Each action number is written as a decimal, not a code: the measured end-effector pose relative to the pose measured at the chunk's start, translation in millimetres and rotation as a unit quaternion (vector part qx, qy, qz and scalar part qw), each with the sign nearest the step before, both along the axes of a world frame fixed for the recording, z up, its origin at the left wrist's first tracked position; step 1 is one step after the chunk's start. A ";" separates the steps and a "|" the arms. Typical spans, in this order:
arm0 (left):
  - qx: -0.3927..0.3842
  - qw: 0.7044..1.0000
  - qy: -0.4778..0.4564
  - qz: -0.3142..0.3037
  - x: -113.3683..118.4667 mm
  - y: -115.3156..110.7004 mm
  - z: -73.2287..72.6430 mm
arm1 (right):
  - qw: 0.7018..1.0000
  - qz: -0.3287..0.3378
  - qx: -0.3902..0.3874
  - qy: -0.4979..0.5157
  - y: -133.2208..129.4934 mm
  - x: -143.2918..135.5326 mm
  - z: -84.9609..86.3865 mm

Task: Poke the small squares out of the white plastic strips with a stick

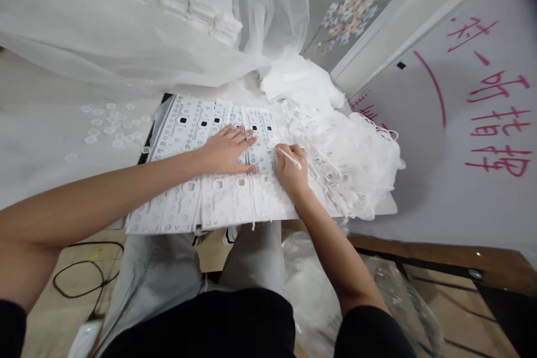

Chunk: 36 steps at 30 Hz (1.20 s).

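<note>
White printed sheets (226, 207) with small circles, cut-out squares and dark squares lie side by side at the table's front edge. My left hand (229, 151) rests flat on them, fingers spread, near the middle. At the sheets' right side my right hand (291, 168) is closed around a thin white pen-like tool (290, 158), whose rear end sticks out over the hand. The tool's tip is hidden by the fingers. Just right of that hand lies a big heap of thin white material (356, 162) with loops and strips.
Small clear squares (113, 123) are scattered on the table to the left. Sheer white film (126, 50) and stacked white pieces (210, 5) lie at the back. A board with red writing (453, 179) stands at the right. Below are a black cable (79, 295) and clear plastic bags (314, 285).
</note>
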State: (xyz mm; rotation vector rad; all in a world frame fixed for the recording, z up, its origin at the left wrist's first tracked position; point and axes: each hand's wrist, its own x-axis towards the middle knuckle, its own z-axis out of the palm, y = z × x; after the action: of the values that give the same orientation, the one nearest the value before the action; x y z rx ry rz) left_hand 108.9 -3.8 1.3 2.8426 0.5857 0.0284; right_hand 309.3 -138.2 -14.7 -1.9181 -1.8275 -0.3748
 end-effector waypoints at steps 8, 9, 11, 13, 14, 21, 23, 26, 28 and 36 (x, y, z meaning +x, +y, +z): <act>0.008 1.000 -0.015 0.013 -1.0 2.7 -0.9 | 0.988 -0.125 0.011 0.093 13.1 40.6 2.5; 0.014 1.000 -0.024 0.014 -2.2 0.9 0.0 | 0.985 -0.130 0.011 0.115 13.3 46.4 3.0; 0.030 0.998 -0.051 0.001 -4.9 -6.1 2.3 | 0.980 -0.125 0.018 0.151 13.2 51.3 3.7; 0.039 0.996 -0.075 -0.030 -7.6 -17.4 4.0 | 0.977 -0.103 0.043 0.181 13.1 48.0 4.3; 0.035 0.995 -0.080 -0.044 -8.6 -23.7 4.1 | 0.975 -0.084 0.057 0.197 13.2 44.3 4.8; -0.023 0.998 -0.025 -0.051 -5.4 -31.5 -6.2 | 0.940 0.023 0.084 0.329 9.3 20.6 13.6; -0.025 0.998 -0.022 -0.048 -2.2 -20.2 -8.0 | 0.930 0.037 0.052 0.363 4.6 16.6 17.2; -0.027 0.999 -0.014 -0.033 3.1 -2.2 -8.0 | 0.918 0.065 0.005 0.391 -3.6 9.4 22.5; -0.026 0.999 -0.009 -0.025 6.0 7.9 -6.6 | 0.914 0.084 -0.023 0.396 -8.3 3.5 24.8; 0.000 1.000 -0.007 0.004 4.8 20.6 0.4 | 0.922 0.116 -0.083 0.359 -12.1 -10.9 17.6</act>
State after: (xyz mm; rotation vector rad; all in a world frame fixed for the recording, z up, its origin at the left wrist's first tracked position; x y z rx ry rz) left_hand 113.7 16.8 1.7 2.8372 0.5930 0.0504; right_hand 298.4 -150.3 2.9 -1.5973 -1.5681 0.5201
